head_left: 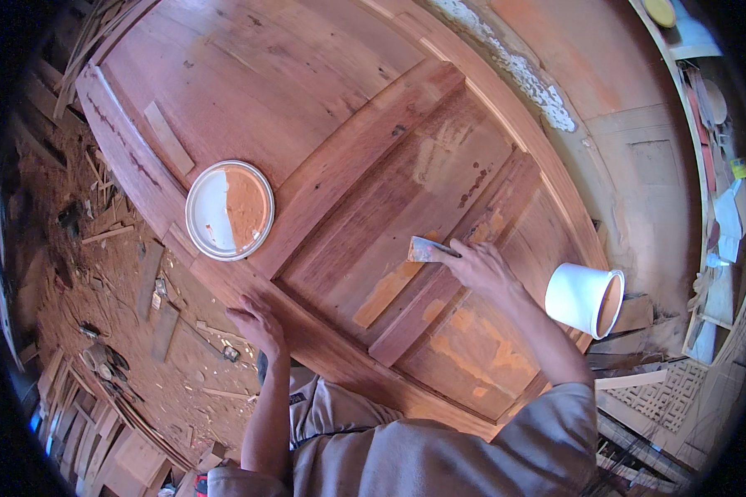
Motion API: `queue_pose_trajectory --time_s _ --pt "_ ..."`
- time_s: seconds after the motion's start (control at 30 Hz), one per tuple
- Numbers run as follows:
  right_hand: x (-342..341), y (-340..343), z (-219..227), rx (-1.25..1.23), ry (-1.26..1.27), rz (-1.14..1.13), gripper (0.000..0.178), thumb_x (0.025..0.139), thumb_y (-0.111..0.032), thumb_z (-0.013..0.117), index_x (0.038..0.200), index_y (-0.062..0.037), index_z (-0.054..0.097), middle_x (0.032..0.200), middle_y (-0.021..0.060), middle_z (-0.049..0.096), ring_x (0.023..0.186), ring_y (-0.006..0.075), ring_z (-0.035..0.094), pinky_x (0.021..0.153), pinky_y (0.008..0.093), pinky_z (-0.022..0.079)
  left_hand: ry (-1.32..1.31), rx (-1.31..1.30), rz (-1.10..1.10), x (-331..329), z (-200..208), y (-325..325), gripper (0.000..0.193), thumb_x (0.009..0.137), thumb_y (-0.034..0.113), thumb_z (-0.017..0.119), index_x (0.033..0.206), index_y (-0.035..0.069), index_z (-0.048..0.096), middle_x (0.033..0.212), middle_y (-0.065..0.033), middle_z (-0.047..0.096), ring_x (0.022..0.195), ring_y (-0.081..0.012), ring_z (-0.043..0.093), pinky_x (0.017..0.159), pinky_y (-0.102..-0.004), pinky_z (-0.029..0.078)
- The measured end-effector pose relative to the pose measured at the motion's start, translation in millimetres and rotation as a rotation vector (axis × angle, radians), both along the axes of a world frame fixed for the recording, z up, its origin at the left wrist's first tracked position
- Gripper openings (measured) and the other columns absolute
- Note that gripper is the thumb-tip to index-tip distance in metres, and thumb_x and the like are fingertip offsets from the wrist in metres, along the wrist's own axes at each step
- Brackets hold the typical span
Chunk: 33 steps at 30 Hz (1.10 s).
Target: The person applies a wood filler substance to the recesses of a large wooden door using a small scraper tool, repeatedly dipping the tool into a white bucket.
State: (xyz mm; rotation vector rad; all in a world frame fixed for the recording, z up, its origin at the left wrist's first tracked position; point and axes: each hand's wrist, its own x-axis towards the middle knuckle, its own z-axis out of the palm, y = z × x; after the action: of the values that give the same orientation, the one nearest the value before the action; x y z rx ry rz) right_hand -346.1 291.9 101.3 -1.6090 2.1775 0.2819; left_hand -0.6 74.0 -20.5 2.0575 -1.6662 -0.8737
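Note:
My right hand [481, 269] is closed round the handle of a putty knife [425, 248]. The knife's broad blade, smeared with orange filler, meets the recessed panel of a wooden door [365, 124]. Orange filler patches [385, 294] streak the panel just below the blade, and more spread over the neighbouring panel nearer me. My left hand [259, 325] rests at the door's near left edge, fingers loosely apart and holding nothing. Up from it, a round lid [230, 209] lies on the door frame, half covered with orange filler.
A white tub [584, 300] stands at the door's right edge, orange inside its rim. A thin wood strip [168, 137] lies beyond the lid. Wood scraps [164, 330] and shavings litter the floor at left. Cluttered shelving [713, 182] runs along the far right.

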Motion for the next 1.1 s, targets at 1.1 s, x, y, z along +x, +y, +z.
queue_pose_trajectory --time_s 1.1 --pt "-4 -18 17 0.132 -0.1 0.078 0.049 0.089 -0.016 0.057 0.135 -0.0335 0.051 0.099 0.0127 0.053 0.085 0.0315 0.063 0.076 0.0461 0.053 0.021 -0.064 -0.002 2 0 3 0.065 0.102 0.046 0.037 0.123 -0.015 0.04 0.117 -0.0403 0.05 0.11 -0.0512 0.051 0.094 -0.0501 0.04"
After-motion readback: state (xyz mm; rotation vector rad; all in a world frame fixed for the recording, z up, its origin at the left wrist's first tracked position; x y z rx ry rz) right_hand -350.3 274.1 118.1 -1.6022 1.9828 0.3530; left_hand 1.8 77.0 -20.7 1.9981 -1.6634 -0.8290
